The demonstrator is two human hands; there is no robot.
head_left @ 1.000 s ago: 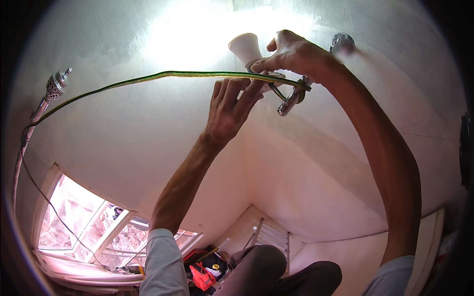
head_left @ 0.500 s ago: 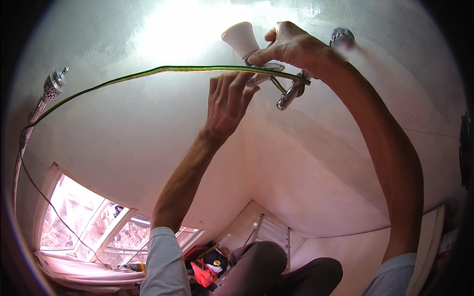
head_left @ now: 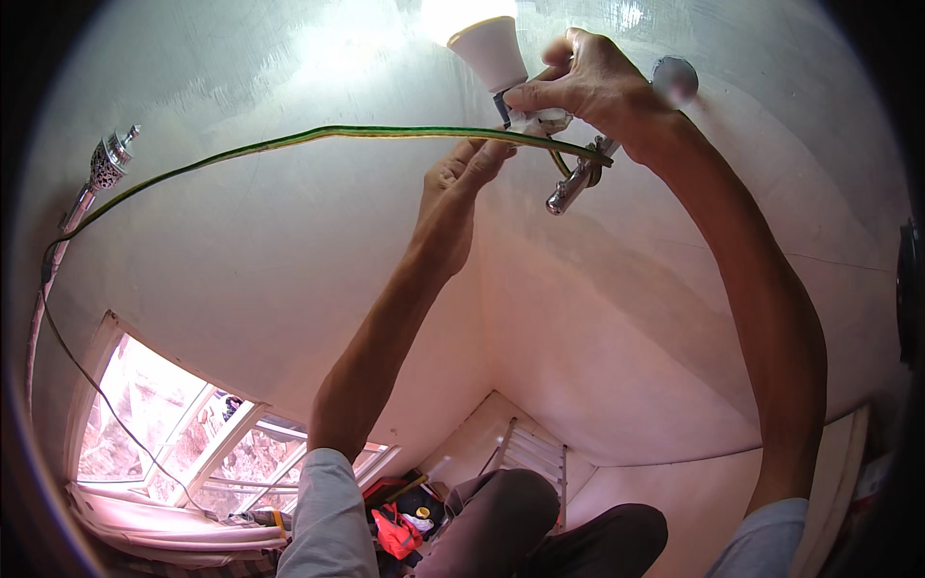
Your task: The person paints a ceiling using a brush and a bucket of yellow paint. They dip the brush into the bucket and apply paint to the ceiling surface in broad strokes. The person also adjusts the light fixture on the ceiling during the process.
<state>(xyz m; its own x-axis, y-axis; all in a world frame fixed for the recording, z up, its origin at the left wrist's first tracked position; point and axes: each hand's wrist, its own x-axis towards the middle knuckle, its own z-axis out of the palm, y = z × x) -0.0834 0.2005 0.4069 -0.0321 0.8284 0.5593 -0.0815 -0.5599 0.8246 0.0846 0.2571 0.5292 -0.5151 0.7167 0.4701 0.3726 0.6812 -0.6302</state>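
A lit white light bulb hangs at the top, bright end up and left, with a dark neck below it. My right hand is closed, its thumb and fingertips at that neck and at a crumpled clear, plastic-like piece. From below, my left hand pinches thumb against fingers just under the neck; what lies in the pinch is hidden. A green-and-yellow cable crosses in front of the left fingertips. It wraps around a chrome rod piece below my right wrist.
At the left, a curtain rod with an ornate finial carries the cable's other end. A round metal fitting sits behind my right wrist. Lower down are a window, a pink curtain, a ladder and an orange-red bag.
The bulb has shifted right and slightly up, with my right hand moving along. My left hand has moved right and turned, its fingers now drawn together under the bulb's neck.
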